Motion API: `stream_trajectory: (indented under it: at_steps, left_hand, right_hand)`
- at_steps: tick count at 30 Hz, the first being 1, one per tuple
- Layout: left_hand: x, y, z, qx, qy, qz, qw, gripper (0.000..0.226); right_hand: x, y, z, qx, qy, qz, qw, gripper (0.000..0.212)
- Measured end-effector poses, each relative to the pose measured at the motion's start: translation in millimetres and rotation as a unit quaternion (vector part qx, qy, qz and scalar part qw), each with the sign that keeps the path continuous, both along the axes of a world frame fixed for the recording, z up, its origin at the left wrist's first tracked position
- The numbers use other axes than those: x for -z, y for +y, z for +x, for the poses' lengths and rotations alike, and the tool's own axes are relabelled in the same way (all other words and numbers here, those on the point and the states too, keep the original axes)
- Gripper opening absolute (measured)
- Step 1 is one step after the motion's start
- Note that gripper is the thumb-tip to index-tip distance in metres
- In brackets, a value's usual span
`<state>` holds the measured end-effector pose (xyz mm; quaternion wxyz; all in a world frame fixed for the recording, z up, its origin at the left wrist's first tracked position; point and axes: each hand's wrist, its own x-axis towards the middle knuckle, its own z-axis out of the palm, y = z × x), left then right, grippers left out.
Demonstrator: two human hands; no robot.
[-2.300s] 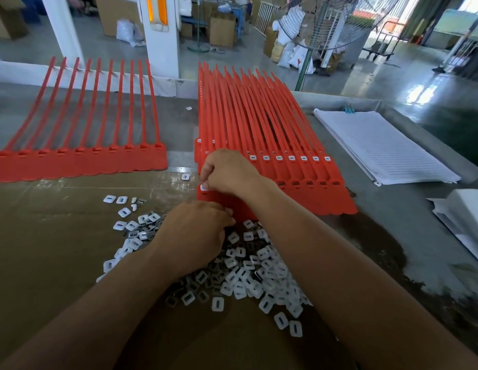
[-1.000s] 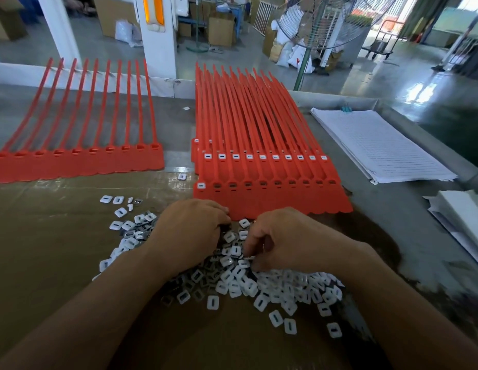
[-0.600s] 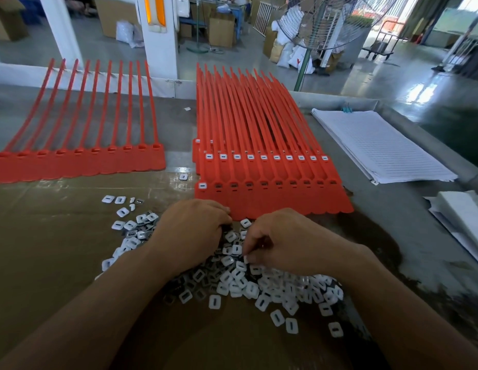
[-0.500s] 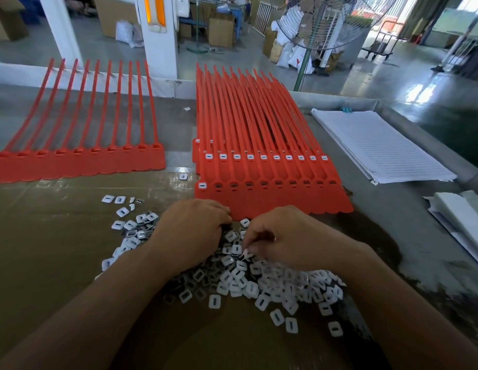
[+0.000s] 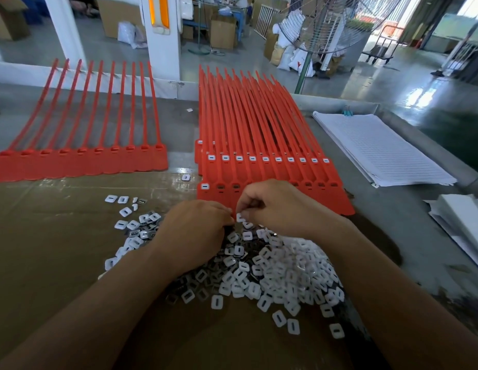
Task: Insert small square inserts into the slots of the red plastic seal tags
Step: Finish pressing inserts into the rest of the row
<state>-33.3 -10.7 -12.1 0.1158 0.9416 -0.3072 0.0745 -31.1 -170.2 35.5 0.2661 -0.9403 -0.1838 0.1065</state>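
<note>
**Hand state.** The right hand point(image 5: 282, 206) pinches 1 white insert point(image 5: 240, 217) between thumb and curled fingers point(image 5: 249, 206), just above the pile of inserts point(image 5: 280, 265). The left hand point(image 5: 195, 233) rests knuckles-up on the pile with its fingers curled under. Whether it holds anything cannot be told.

**Target relation.** The front strip of red seal tags point(image 5: 336, 201) lies just beyond the pinched insert, toward the far edge of the tabletop point(image 5: 387, 236). Its row of heads runs parallel to the near edge, and the straps extend toward the far edge. The slot at the left end, the filled slot point(image 5: 205, 186), already carries an insert. The next empty slot point(image 5: 221, 186) lies beyond the fingers and slightly left. The right hand is the nearer one, so the coming move is judged a short reach forward and left, followed by a downward press.

**Surface.** The pile lies on a brown cardboard sheet point(image 5: 45, 263) at the near edge. The strip behind point(image 5: 264, 158) shows 10 seated inserts. A separate unfilled strip point(image 5: 80, 162) lies toward the left edge, and a paper stack point(image 5: 379, 148) toward the right edge.

**Room.** Beyond the far edge stand a white pillar point(image 5: 160, 36) and a standing fan point(image 5: 326, 22) on a factory floor.
</note>
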Motion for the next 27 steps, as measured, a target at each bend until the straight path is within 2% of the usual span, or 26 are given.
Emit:
stream_trajectory:
  at_steps: [4,13,18,27]
  left_hand:
    - [0.6,0.1,-0.2,-0.009,0.001,-0.005,1.000,0.037]
    - [1.8,0.0,1.8,-0.010,0.006,-0.011,1.000,0.039]
    - [2.6,1.0,2.3,-0.006,0.009,-0.013,1.000,0.039]
    - [1.9,1.2,2.8,-0.008,0.014,-0.009,1.000,0.040]
  right_hand:
    - [-2.4,10.5,16.7,0.013,-0.032,0.007,0.999,0.011]
    - [2.8,25.5,53.0,0.074,-0.068,0.032,0.994,0.010]
    - [9.2,29.6,60.7,0.083,-0.067,0.043,0.993,0.010]
    - [17.5,29.9,62.4,0.079,-0.046,0.008,0.996,0.013]
